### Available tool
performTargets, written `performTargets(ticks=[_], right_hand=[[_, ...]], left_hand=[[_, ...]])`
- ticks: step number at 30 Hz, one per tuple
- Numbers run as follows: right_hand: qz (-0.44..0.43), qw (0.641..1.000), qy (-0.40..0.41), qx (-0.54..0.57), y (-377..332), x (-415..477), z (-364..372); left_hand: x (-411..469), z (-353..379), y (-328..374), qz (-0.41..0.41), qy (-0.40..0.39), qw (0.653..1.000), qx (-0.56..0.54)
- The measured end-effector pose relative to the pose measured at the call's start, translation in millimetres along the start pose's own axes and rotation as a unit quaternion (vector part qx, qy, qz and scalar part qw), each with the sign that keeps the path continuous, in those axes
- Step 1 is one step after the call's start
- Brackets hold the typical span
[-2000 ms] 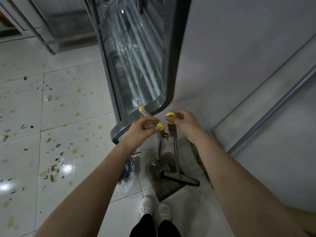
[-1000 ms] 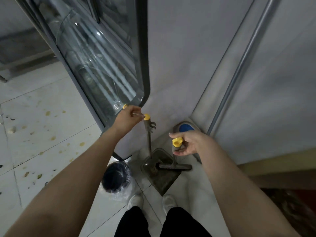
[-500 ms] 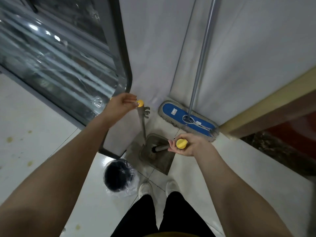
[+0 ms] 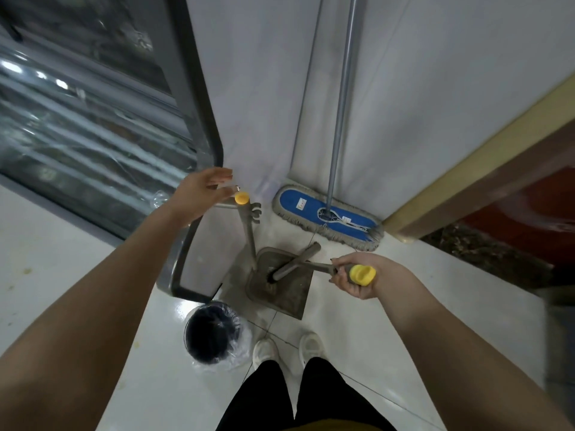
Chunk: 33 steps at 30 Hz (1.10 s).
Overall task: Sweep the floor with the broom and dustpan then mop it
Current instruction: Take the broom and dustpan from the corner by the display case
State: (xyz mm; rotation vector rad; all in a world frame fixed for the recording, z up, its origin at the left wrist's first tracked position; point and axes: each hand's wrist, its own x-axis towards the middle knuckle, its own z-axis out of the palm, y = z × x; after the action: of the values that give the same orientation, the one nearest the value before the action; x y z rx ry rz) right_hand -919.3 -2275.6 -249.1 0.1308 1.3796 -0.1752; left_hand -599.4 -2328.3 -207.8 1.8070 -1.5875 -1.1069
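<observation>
Head camera, looking straight down into the corner. The right hand (image 4: 357,276) is wrapped round the top of the broom (image 4: 311,265), fist tight just below its yellow cap (image 4: 361,274). The handle's long axis runs almost level across mid-frame, the cap end toward the right. Its dark head bar lies slantwise over the dustpan (image 4: 286,297).

The dustpan sits on the floor (image 4: 389,353) at centre. Its open lip points toward the shoes (image 4: 264,353), and its handle stands up toward the upper left.

The left hand (image 4: 199,194) is spread, fingers straight, gripping nothing, right beside the handle's yellow tip (image 4: 241,198); contact can't be made out.

It's tight here. The display cabinet (image 4: 199,98) edge is at left and the wall (image 4: 258,88) behind. The mop (image 4: 308,209) has its flat blue head against the skirting, pole running up the wall. A lined bin (image 4: 214,332) sits at lower left of the pan. Open tile lies at lower right and far left.

The white label (image 4: 300,203) on the mop head is too small to read.
</observation>
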Motion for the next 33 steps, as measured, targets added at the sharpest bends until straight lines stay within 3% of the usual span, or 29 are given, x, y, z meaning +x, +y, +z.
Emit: performTargets(ticks=[5, 10, 20, 27, 30, 33], right_hand=[[0.001, 1.000, -0.002, -0.005, -3, -15, -2], [0.012, 0.999, -0.021, 0.036, -6, -12, 5], [0.032, 0.998, 0.010, -0.058, -16, -17, 4], [0.065, 0.966, 0.047, -0.245, -28, -24, 1], [0.061, 0.933, 0.070, -0.348, -29, -23, 2], [0.055, 0.929, 0.071, -0.359, -30, -27, 2]], left_hand=[[16, -5, -8, -0.036, -0.153, 0.973, 0.169], [22, 4, -10, -0.028, -0.167, 0.958, 0.230], [19, 17, -14, -0.008, -0.220, 0.916, 0.335], [16, 34, -18, -0.016, -0.186, 0.949, 0.253], [14, 47, -12, -0.062, -0.196, 0.966, 0.160], [7, 55, -4, -0.131, -0.231, 0.963, 0.046]])
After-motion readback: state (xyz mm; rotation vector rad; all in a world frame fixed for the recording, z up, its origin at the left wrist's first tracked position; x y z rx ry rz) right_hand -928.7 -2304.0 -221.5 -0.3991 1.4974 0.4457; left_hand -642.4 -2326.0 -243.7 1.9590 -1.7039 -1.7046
